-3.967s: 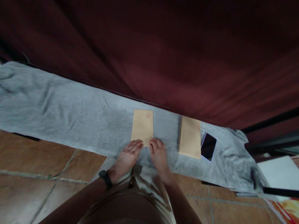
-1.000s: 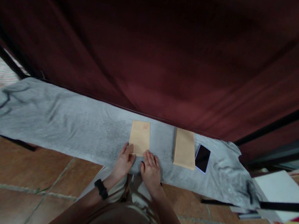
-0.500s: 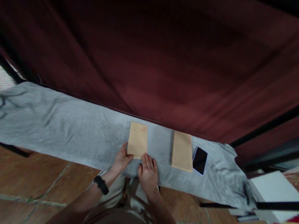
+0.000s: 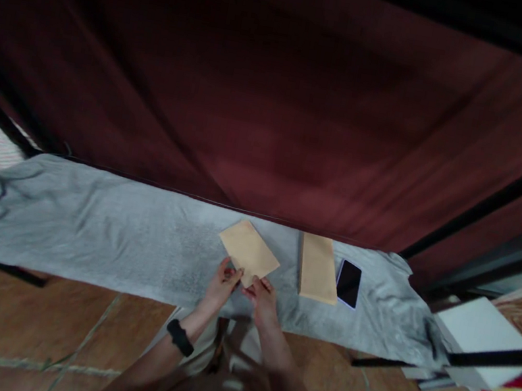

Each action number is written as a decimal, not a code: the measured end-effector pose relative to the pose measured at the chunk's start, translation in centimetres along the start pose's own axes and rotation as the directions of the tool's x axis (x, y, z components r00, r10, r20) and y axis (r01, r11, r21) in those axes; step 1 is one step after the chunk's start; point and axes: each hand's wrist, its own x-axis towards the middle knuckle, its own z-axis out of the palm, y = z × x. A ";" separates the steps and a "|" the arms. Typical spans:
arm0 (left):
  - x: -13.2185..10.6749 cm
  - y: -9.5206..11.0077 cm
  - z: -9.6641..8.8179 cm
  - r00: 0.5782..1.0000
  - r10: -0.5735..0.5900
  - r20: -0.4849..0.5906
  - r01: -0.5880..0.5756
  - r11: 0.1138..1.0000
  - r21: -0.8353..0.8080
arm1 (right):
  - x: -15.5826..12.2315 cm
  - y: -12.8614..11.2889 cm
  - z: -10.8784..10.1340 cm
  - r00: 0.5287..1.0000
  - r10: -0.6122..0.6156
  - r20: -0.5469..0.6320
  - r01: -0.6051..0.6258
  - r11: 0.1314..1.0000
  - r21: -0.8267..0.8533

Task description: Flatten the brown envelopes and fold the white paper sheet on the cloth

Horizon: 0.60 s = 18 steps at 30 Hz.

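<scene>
A tan paper envelope [image 4: 249, 252] lies at a slant in front of me, its near corner between my hands. My left hand [image 4: 222, 282] pinches the envelope's near left edge, thumb on top. On the other side of that corner, my right hand [image 4: 263, 296] has its fingers closed on the near edge. To the right lies a stack of similar tan envelopes [image 4: 319, 269], apart from both hands. I wear a black band on my left wrist.
A grey cloth [image 4: 135, 228] covers the long narrow surface. A phone [image 4: 348, 283] with a dark screen lies right of the stack. A dark red fabric panel [image 4: 273, 124] rises behind. White boards [image 4: 483, 333] stand at the right, above the tiled floor [image 4: 82, 332].
The envelope has turned from nearly upright to a slant, and the stamp-like red mark no longer shows. Both hands have drawn closer together at its near corner; the right fingers have curled in.
</scene>
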 end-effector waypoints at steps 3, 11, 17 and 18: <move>-0.2 -2.0 0.0 0.986 -0.110 0.122 0.122 0.988 -0.096 | -1.1 0.1 0.4 0.997 0.073 -0.005 -0.072 0.989 0.127; 0.2 -2.0 -1.0 0.990 -0.130 0.063 0.134 0.989 -0.059 | -1.1 -0.4 -0.9 0.965 0.231 0.125 -0.195 0.949 -0.246; 0.7 -1.7 -2.9 0.983 -0.121 0.138 0.109 0.990 0.095 | -3.3 -0.5 -5.0 0.917 -0.340 0.209 0.384 0.611 -0.693; 0.8 -1.6 -2.9 0.982 -0.128 0.142 0.114 0.988 0.102 | -3.6 -0.6 -5.4 0.867 -0.409 0.284 0.466 0.465 -0.753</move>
